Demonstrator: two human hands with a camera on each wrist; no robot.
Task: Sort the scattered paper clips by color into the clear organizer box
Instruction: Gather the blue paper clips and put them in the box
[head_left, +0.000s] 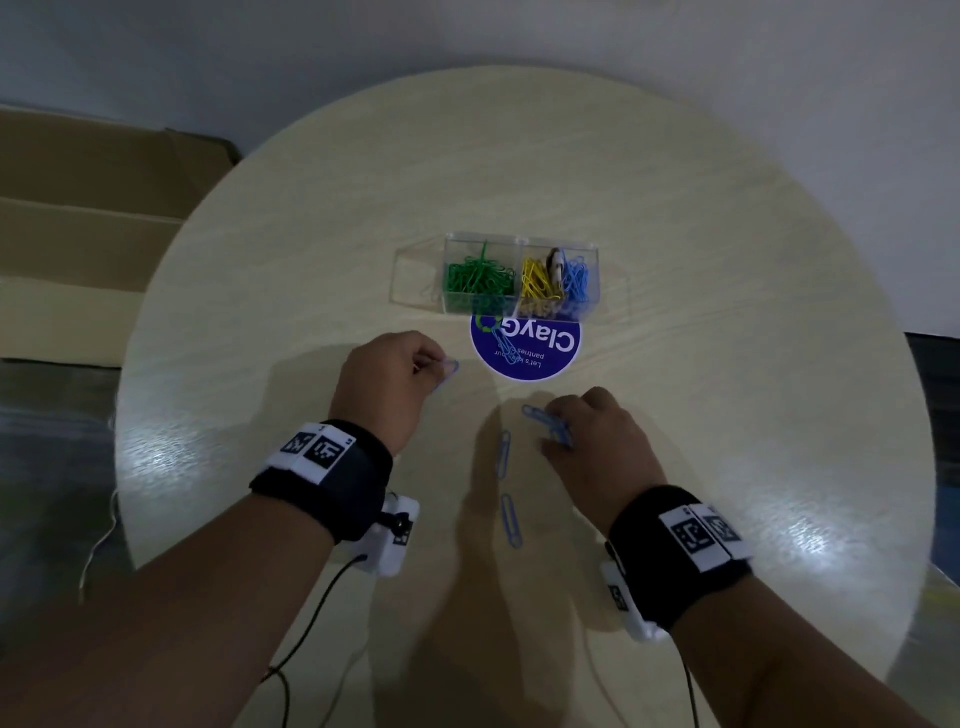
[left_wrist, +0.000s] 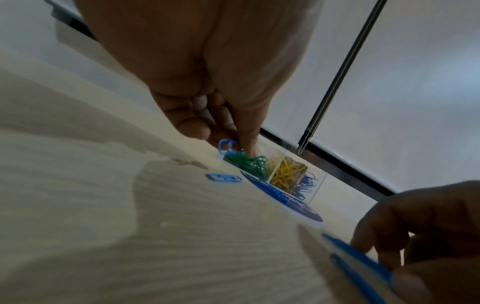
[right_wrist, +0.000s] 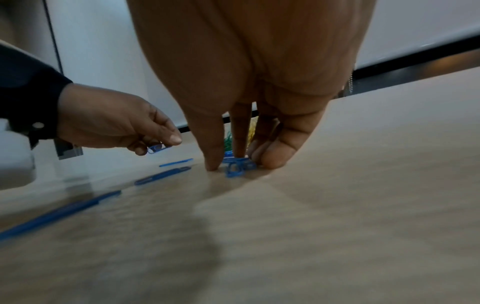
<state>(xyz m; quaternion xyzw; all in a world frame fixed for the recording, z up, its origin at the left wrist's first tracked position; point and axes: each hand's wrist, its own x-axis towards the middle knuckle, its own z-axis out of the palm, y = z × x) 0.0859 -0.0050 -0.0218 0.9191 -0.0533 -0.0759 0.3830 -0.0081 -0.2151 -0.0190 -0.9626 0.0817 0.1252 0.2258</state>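
Round and pale, the wood-grain tabletop (head_left: 675, 260) fills the scene, with flattened cardboard (head_left: 78, 197) on the floor to the far left and a white wall behind. Toward the far middle stands the clear organizer box (head_left: 496, 244): green paper clips (head_left: 478, 278) fill its middle compartment, yellow paper clips (head_left: 537, 283) and blue paper clips (head_left: 576, 280) lie to the right, and the leftmost compartment looks bare. Just near of the box, touching its front edge, lies a round blue sticker (head_left: 545, 353) with a few linked clips on its left side.

The left hand (head_left: 387, 382) hovers left of the sticker, its grip pinched on a single blue clip (head_left: 448, 370) between thumb and fingertips. The right hand (head_left: 597, 441) is lower and nearer, its fingertips (right_wrist: 211, 164) down on the tabletop, curled round a small cluster of blue clips (head_left: 548, 423). Between the hands, two more loose blue clips (head_left: 509, 493) lie end to end on the tabletop, running toward the near edge. Both wrists wear black bands with printed markers.
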